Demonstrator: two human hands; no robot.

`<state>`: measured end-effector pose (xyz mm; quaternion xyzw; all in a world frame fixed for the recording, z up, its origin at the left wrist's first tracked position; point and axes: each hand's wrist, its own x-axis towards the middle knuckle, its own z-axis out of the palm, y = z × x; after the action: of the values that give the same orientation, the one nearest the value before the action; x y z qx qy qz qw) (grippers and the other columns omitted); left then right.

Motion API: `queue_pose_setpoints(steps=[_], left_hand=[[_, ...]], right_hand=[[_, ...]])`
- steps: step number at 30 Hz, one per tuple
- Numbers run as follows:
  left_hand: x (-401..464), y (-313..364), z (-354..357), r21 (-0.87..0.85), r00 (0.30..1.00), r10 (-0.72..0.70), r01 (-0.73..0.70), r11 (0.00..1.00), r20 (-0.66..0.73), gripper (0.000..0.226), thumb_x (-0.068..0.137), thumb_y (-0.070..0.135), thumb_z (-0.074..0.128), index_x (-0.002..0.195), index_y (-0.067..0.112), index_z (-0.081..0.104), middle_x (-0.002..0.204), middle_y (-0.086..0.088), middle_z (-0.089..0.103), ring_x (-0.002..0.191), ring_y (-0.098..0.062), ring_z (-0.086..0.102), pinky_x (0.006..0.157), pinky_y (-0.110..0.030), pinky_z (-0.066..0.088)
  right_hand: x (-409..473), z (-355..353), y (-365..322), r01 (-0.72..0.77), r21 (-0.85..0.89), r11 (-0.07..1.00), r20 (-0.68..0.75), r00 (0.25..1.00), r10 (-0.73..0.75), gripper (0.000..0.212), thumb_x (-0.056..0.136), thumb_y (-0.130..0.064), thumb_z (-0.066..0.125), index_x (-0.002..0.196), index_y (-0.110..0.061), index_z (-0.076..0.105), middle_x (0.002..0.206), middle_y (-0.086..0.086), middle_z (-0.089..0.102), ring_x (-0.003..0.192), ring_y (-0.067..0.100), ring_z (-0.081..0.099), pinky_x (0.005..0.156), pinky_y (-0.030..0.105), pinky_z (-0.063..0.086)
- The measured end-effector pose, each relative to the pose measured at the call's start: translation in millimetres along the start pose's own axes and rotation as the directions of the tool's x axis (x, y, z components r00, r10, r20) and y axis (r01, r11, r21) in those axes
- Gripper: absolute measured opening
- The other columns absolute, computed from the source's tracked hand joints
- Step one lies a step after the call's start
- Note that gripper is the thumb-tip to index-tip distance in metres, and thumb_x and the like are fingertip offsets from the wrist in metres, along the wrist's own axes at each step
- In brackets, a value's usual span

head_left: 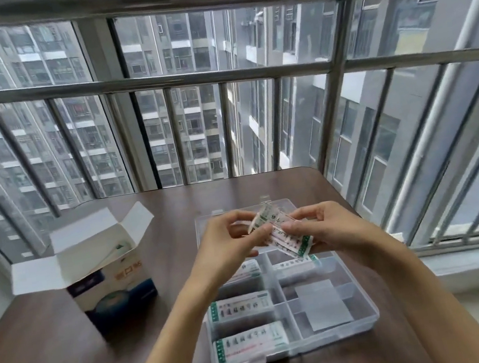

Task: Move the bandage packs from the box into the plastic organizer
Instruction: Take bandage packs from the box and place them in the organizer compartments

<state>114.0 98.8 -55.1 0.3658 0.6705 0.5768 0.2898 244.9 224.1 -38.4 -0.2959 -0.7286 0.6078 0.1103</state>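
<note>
Hands: the left hand (231,239) and the right hand (323,227) are together above the far half of the organizer (362,316), both pinching a loose bundle of bandage packs (278,232) between thumb and fingertips.
Packs placed: four packs lie in the organizer's compartments, three down its left column and one on its right side, just below the hands.
Box: the box (113,285) stands open to the left of the organizer, flaps up; something pale shows inside, though whether more packs remain I cannot tell.
Step in hand: likely squaring up or separating the bundle before setting it down.
Doing it well: align the packs so their edges match, turn them lengthwise to a free compartment on the organizer's right side, lower them flat, then let go.
Risk: the packs look slick and fanned out, so one may slip.
Surface: a dark wood-grain table (39,357) carries the organizer and the box.
Room: beyond the organizer, a barred window (213,68) looks out on tall apartment blocks.
</note>
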Motion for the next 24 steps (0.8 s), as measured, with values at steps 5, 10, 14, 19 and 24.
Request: queue_pose_setpoints(steps=[5,10,14,19,24], left_hand=[[2,-2,0,-0.098,0.984,-0.020,0.037,0.995,0.176,0.034,0.087,0.003,0.064,0.115,0.022,0.061,0.094,-0.002,0.075,0.088,-0.013,0.072,0.072,-0.021,0.057],[6,-6,9,-0.155,0.998,-0.020,0.029,0.987,0.060,0.030,0.085,0.001,0.066,0.108,0.020,0.065,0.085,0.002,0.076,0.080,-0.009,0.072,0.064,-0.017,0.054],[3,-10,16,-0.192,0.999,-0.039,0.045,0.980,0.037,0.021,0.086,0.005,0.066,0.105,0.012,0.068,0.082,0.000,0.076,0.077,-0.010,0.072,0.062,-0.018,0.054],[3,-9,18,-0.213,0.997,-0.070,0.064,0.975,-0.018,0.018,0.086,0.010,0.068,0.104,0.006,0.068,0.079,-0.002,0.076,0.073,-0.012,0.072,0.060,-0.019,0.055],[2,-6,18,-0.203,0.995,-0.068,0.051,0.978,-0.074,0.018,0.084,0.016,0.071,0.098,0.004,0.070,0.075,-0.003,0.075,0.067,-0.012,0.072,0.060,-0.019,0.056]], right_hand=[[2,-14,2,-0.052,0.002,0.999,0.014,0.999,0.052,0.017,0.087,-0.017,0.064,0.099,-0.006,0.069,0.090,0.012,0.073,0.073,0.015,0.068,0.064,0.022,0.055],[3,-22,2,-0.021,0.008,1.000,-0.018,1.000,0.021,0.019,0.082,-0.015,0.070,0.100,-0.007,0.070,0.088,0.008,0.074,0.078,0.014,0.071,0.064,0.021,0.055],[3,-22,3,0.045,0.068,0.997,-0.143,0.989,-0.034,0.018,0.078,-0.009,0.072,0.096,-0.011,0.071,0.083,0.006,0.075,0.073,0.013,0.071,0.062,0.021,0.057],[5,-26,2,0.166,0.148,0.975,-0.307,0.945,-0.114,0.022,0.077,-0.008,0.072,0.098,-0.015,0.070,0.086,0.003,0.074,0.078,0.014,0.071,0.072,0.029,0.059],[-1,-25,-2,0.234,0.110,0.966,-0.183,0.960,-0.212,0.028,0.076,-0.011,0.073,0.102,-0.021,0.070,0.091,-0.001,0.075,0.086,0.012,0.070,0.076,0.025,0.057]])
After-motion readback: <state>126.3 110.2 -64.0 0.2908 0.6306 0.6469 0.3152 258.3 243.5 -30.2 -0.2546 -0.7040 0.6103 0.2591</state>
